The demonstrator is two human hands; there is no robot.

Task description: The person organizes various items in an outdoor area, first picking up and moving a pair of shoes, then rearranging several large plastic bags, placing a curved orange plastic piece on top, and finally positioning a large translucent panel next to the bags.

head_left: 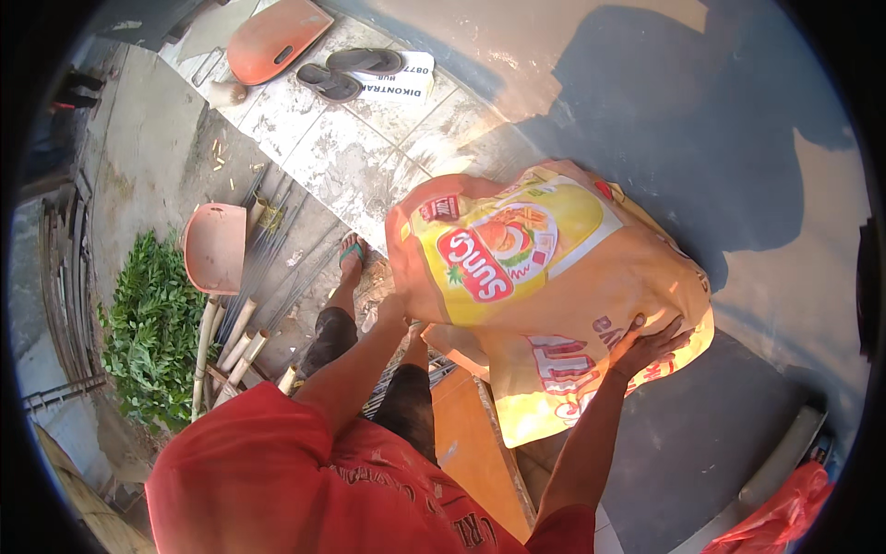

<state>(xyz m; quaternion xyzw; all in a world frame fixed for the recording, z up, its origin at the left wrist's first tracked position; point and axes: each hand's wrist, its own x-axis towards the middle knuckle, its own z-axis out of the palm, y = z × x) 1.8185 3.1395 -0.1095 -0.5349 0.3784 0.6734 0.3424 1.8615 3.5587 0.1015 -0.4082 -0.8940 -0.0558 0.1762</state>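
A large orange and yellow printed plastic banner (563,268) is draped in front of me over something bulky, which it mostly hides. An orange edge (459,349) shows below it, between my arms. At the banner's left edge, my left hand (395,307) is closed on the sheet; its fingers are mostly hidden. My right hand (653,349) lies on the near right part of the banner, palm down with the fingers spread. The sheet is wrinkled, and its yellow near corner hangs down.
On the tiled ledge (420,125) lie dark sandals (365,62) on a white printed sign (406,81), beside an orange plastic seat (277,42). To my left are another orange seat (214,247), bamboo poles (242,342), metal rods (272,245) and leafy branches (152,323). A red plastic bag (780,512) lies at lower right.
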